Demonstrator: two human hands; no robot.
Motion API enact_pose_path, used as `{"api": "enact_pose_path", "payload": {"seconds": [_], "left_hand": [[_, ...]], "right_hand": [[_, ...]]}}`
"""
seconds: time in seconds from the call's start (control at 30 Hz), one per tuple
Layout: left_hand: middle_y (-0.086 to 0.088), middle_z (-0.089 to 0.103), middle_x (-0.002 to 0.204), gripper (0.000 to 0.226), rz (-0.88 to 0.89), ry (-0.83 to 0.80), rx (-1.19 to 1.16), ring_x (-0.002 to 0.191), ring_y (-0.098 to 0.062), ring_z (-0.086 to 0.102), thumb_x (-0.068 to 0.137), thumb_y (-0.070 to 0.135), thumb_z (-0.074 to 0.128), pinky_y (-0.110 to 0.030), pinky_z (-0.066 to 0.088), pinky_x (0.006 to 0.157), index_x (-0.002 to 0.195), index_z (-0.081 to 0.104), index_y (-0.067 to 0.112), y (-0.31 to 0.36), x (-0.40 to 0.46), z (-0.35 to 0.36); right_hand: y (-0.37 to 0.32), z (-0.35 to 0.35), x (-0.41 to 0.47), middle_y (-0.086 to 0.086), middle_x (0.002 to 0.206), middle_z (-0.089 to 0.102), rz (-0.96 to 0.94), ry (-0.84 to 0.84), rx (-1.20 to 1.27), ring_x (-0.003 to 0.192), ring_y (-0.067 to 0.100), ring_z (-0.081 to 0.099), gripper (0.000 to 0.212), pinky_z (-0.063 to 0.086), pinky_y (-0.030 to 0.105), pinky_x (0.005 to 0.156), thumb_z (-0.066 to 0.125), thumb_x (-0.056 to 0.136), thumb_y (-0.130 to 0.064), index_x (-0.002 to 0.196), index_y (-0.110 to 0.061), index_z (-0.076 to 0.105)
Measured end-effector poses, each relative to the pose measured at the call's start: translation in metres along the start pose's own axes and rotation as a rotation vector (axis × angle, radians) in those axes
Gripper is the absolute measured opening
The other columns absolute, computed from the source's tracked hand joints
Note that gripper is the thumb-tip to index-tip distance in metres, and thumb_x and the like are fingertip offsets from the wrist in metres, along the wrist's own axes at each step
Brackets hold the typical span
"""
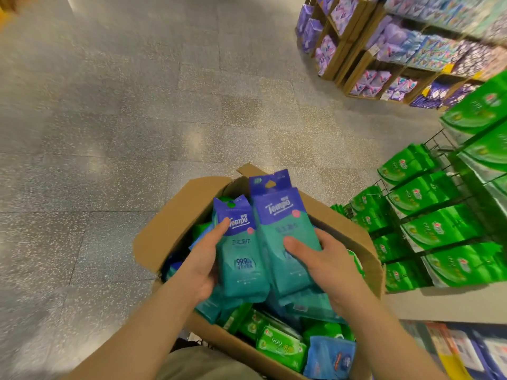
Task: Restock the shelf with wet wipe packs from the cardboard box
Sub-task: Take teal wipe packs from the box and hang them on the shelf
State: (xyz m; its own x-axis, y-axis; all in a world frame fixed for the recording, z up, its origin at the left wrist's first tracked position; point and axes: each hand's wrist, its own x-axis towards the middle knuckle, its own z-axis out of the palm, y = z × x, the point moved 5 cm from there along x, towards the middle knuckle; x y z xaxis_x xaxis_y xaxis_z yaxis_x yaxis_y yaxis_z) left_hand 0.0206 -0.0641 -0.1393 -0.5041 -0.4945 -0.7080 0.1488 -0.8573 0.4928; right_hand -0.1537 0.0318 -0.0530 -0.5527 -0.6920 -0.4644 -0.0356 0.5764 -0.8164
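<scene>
I had a teal pack (241, 259) gripped in my left hand (203, 259) and a second pack (288, 237) held by my right hand (326, 264), both lifted just above the cardboard box (175, 215). The green-stocked shelf (439, 215) stood to the right of the box. I judged it best to keep the hang tabs upright and square both packs together before turning toward it.
</scene>
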Motion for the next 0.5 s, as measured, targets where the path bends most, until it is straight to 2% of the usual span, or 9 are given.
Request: {"api": "enact_pose_path", "payload": {"seconds": [0.1,0.13,0.2,0.3,0.4,0.43,0.5], "left_hand": [[-0.017,0.073,0.123,0.068,-0.006,-0.053,-0.035,0.113,-0.034,0.071,0.088,0.068,0.054,-0.048,0.054,0.097,0.124,0.074,0.015,0.000,-0.002,0.003],[-0.018,0.072,0.124,0.070,0.017,-0.060,-0.046,0.114,-0.035,0.071,0.086,0.069,0.053,-0.048,0.052,0.099,0.122,0.076,0.013,0.001,-0.003,0.002],[-0.018,0.072,0.124,0.067,0.062,-0.056,-0.070,0.111,-0.033,0.072,0.084,0.068,0.054,-0.045,0.054,0.095,0.114,0.080,0.014,0.004,-0.004,-0.005],[-0.018,0.071,0.127,0.060,0.113,-0.085,-0.106,0.113,-0.034,0.071,0.078,0.063,0.075,-0.045,0.055,0.095,0.114,0.079,0.016,0.007,-0.008,-0.014],[-0.023,0.070,0.127,0.079,0.154,-0.064,-0.139,0.110,-0.038,0.071,0.059,0.045,0.091,-0.048,0.060,0.090,0.127,0.071,0.011,0.010,-0.010,-0.029],[-0.024,0.069,0.126,0.086,0.166,-0.046,-0.148,0.107,-0.038,0.071,0.055,0.039,0.093,-0.048,0.061,0.087,0.132,0.067,0.010,0.012,-0.013,-0.035],[-0.022,0.073,0.119,0.075,0.195,-0.024,-0.190,0.095,-0.034,0.075,0.058,0.029,0.084,-0.044,0.063,0.077,0.128,0.067,0.008,0.014,-0.015,-0.047]], "right_hand": [[0.000,0.034,0.004,-0.012,0.098,0.077,-0.074,0.017,-0.083,0.084,0.004,0.074,0.038,0.061,0.039,0.084,0.084,0.079,-0.044,0.111,-0.032,0.067],[0.001,0.044,0.004,-0.013,0.099,0.075,-0.094,0.027,-0.127,0.084,0.001,0.072,0.042,0.060,0.036,0.084,0.083,0.079,-0.047,0.115,-0.035,0.064],[0.000,0.062,0.006,-0.014,0.101,0.073,-0.132,0.025,-0.182,0.087,0.000,0.071,0.043,0.058,0.035,0.085,0.079,0.082,-0.053,0.118,-0.038,0.061],[-0.002,0.084,0.009,-0.015,0.101,0.072,-0.196,-0.052,-0.201,0.094,0.000,0.067,0.031,0.054,0.032,0.086,0.072,0.085,-0.056,0.110,-0.039,0.063],[-0.004,0.105,0.009,-0.008,0.106,0.062,-0.313,-0.143,-0.314,0.105,0.007,0.057,0.030,0.047,0.027,0.091,0.068,0.088,-0.056,0.112,-0.039,0.066],[-0.003,0.110,0.010,-0.006,0.109,0.060,-0.314,-0.180,-0.309,0.105,0.008,0.056,0.028,0.045,0.023,0.089,0.067,0.092,-0.051,0.116,-0.038,0.066],[0.001,0.115,0.015,-0.005,0.112,0.063,-0.228,-0.220,-0.176,0.102,0.010,0.062,0.017,0.049,0.023,0.090,0.063,0.099,-0.042,0.114,-0.036,0.065]]}}
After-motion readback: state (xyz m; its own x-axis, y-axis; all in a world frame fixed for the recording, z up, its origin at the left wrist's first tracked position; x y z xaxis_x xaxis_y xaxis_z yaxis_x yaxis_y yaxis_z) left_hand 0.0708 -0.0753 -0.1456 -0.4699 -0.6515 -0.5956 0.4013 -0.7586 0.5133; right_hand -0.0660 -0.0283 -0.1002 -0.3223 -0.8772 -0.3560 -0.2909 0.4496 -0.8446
